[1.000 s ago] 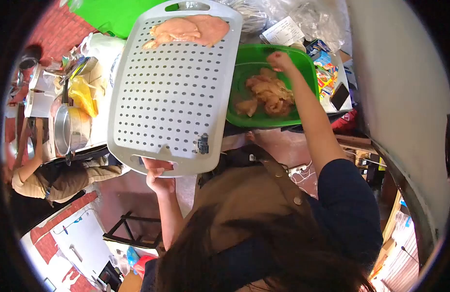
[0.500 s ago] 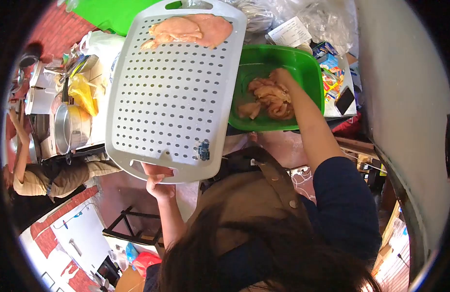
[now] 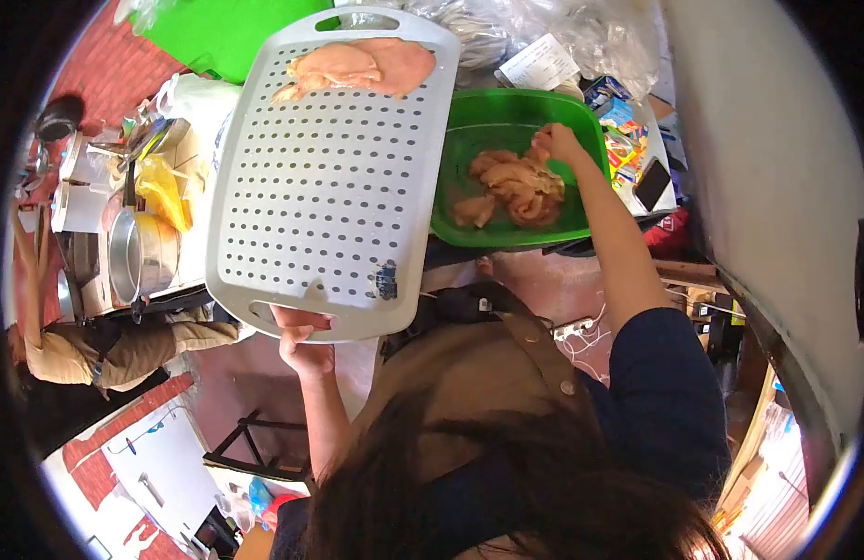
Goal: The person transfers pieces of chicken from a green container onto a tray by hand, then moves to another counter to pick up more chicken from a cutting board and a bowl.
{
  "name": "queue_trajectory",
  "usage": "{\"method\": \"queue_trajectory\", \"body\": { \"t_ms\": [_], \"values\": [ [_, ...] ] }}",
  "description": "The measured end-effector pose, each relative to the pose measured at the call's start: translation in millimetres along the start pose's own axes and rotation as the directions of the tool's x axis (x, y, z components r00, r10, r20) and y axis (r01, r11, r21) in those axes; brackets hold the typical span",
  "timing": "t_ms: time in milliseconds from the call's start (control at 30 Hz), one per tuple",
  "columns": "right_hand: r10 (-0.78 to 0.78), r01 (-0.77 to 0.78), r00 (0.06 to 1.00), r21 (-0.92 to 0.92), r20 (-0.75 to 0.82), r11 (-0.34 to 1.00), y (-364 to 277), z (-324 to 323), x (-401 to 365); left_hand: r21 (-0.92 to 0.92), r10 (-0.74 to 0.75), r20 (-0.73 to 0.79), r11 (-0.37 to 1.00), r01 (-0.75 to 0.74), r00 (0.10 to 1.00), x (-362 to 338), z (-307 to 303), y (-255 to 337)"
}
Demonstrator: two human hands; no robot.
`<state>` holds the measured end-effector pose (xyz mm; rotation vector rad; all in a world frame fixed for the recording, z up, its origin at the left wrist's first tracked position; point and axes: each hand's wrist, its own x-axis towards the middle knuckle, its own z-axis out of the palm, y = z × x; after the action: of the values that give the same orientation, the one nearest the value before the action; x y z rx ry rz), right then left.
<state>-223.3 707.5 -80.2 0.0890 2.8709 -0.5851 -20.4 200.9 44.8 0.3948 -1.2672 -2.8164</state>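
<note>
My left hand (image 3: pixel 306 351) is closed around the lower handle of a grey perforated tray (image 3: pixel 310 205) with rows of dark holes. Flat pieces of raw chicken (image 3: pixel 362 70) lie across the far end of this tray. To its right, my right hand (image 3: pixel 560 142) is inside a green basin (image 3: pixel 595 210), fingers pinched at the upper edge of a pile of raw chicken (image 3: pixel 516 187). A bit of the meat appears to be between those fingertips, partly hidden by them. One smaller chicken piece (image 3: pixel 473 211) sits at the left of the pile.
A phone (image 3: pixel 651 184), colourful packets (image 3: pixel 624 140) and a printed paper (image 3: pixel 538 63) surround the basin. Clear plastic bags (image 3: pixel 600 37) lie behind. On the left counter are a metal pot (image 3: pixel 144 254) and a yellow bag (image 3: pixel 163 191). Another person (image 3: pixel 124 350) stands at far left.
My right hand has drawn back a little, up and away from the middle of the chicken pile, and its fingers now show. The tray stays in my left hand.
</note>
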Motion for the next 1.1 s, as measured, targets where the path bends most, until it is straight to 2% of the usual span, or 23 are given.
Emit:
{"method": "queue_trajectory", "body": {
  "t_ms": [33, 133, 267, 400, 500, 667, 800, 867, 967, 1067, 1100],
  "values": [
    [0.055, -0.047, 0.997, 0.152, -0.047, 0.987, -3.3, -8.1, -2.8, 0.003, -0.005, 0.012, 1.0, 0.005, 1.0, 0.3, -3.3, -0.2],
    [0.052, -0.038, 0.998, 0.401, -0.024, 0.915, -12.7, -33.6, -8.0, 0.007, -0.006, 0.029, 1.0, 0.006, 1.0, 0.3, -0.7, 1.4],
    [-0.077, 0.081, 0.996, 0.696, -0.037, 0.714, -52.0, -82.1, -28.2, 0.002, 0.001, 0.035, 1.0, -0.001, 0.999, 1.5, -5.5, 1.3],
    [-0.079, 0.093, 0.995, 0.692, -0.053, 0.716, -115.6, -136.4, -42.6, -0.01, 0.011, 0.083, 1.0, -0.01, 0.997, 1.3, -1.7, 4.0],
    [-0.179, 0.16, 0.983, 0.661, -0.04, 0.733, -177.2, -180.3, -61.5, -0.044, -0.001, 0.067, 0.999, 0.003, 0.998, -0.4, 3.0, 5.1],
    [-0.38, 0.392, 0.91, 0.634, -0.164, 0.667, -278.3, -205.7, -60.0, -0.074, 0.0, 0.023, 0.997, 0.002, 1.0, 0.4, 2.2, 2.2],
    [-0.479, 0.468, 0.855, 0.695, -0.199, 0.545, -354.4, -188.8, -18.1, -0.109, 0.009, 0.074, 0.994, -0.001, 0.997, 1.6, -0.6, 1.4],
    [-0.403, 0.386, 0.9, 0.729, -0.165, 0.565, -393.0, -179.8, -9.7, -0.109, 0.013, 0.077, 0.994, -0.004, 0.997, 1.1, 0.7, 1.7],
    [-0.4, 0.47, 0.85, 0.837, -0.343, 0.282, -392.5, -111.9, 66.1, -0.12, 0.023, 0.09, 0.993, -0.012, 0.996, 1.9, -0.4, 0.6],
    [-0.291, 0.312, 0.934, 0.868, -0.207, 0.385, -369.8, -75.4, 77.1, -0.128, 0.032, 0.098, 0.992, -0.019, 0.995, 2.4, -2.8, -1.7],
    [-0.265, 0.301, 0.944, 0.836, -0.195, 0.459, -359.0, -68.2, 77.8, -0.129, 0.031, 0.099, 0.991, -0.019, 0.995, 2.5, -3.5, -2.6]
  ]
}}
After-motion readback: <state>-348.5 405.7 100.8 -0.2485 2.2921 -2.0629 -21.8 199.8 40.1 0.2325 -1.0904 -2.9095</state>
